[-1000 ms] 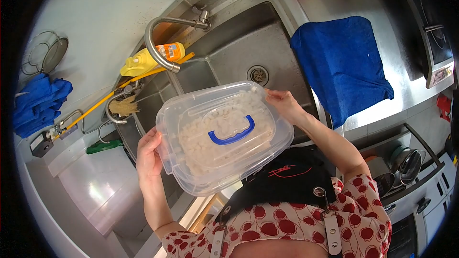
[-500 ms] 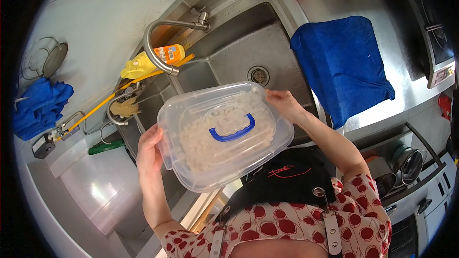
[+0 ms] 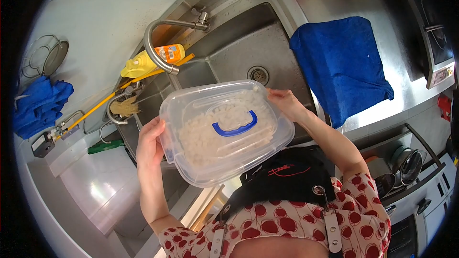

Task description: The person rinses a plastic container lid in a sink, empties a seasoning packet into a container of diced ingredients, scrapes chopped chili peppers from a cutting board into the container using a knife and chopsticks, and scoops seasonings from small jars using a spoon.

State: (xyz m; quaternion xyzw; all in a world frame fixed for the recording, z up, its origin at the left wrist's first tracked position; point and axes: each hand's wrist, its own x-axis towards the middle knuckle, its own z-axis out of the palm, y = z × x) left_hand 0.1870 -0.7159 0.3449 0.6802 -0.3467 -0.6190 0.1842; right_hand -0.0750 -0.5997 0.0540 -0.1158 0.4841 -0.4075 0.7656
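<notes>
Between my two hands I hold a clear plastic storage box (image 3: 201, 162) with a lid and a blue handle (image 3: 235, 127). Many small pale pieces show through the lid; their kind I cannot make out. My left hand (image 3: 151, 139) grips the box's left end, thumb at the rim. At the upper right corner my right hand (image 3: 285, 103) is closed on the box's edge. The box is held in front of my black apron (image 3: 287, 167), over the near side of the steel sink (image 3: 239, 43).
A curved faucet (image 3: 155, 48) arches over the sink, beside a yellow bottle (image 3: 158, 59) and a yellow pole (image 3: 105, 102). On the right counter lies a blue cloth (image 3: 339, 62). More blue cloth (image 3: 43, 105) hangs at the left wall. A brush (image 3: 124, 107) sits by the small basin.
The box has tilted slightly in my hands, and its near edge appears a little higher. Its blue handle has shifted slightly up and right. Both hands keep their grip.
</notes>
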